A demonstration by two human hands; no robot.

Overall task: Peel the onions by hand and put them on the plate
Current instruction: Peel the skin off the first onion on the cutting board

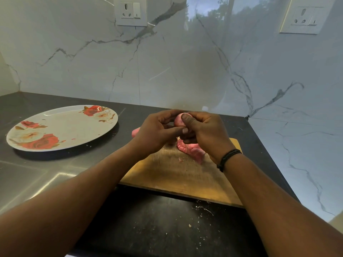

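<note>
Two forearms reached in from the near edge, yours, and below them the dark counter (157, 225) was dusted with pale crumbs and a thin shred of skin. Past that lay the wooden cutting board (176, 175), scuffed and bare on its near half. Your hands met above its far end. Your left hand (157, 134) had its fingers curled round the onion (178, 120), with the forefinger stretched across toward your right thumb. Your right hand (202, 130), a black band (229, 158) at its wrist, pinched the same onion from the other side, thumb pressed flat on its pale pink top and the other fingers folded beneath. Only a small patch of the onion showed between your fingertips, so how much skin remained on it could not be told. Directly under your fingers a heap of pink peelings (191, 151) rested on the board, and just left of your left knuckles another pink piece (135, 132) lay on the counter, partly hidden. Well to the left of your fingers sat the plate (61, 127), white with red roses, holding no onion. Beyond your fingertips rose the marble wall (167, 62), carrying two sockets (130, 12).
</note>
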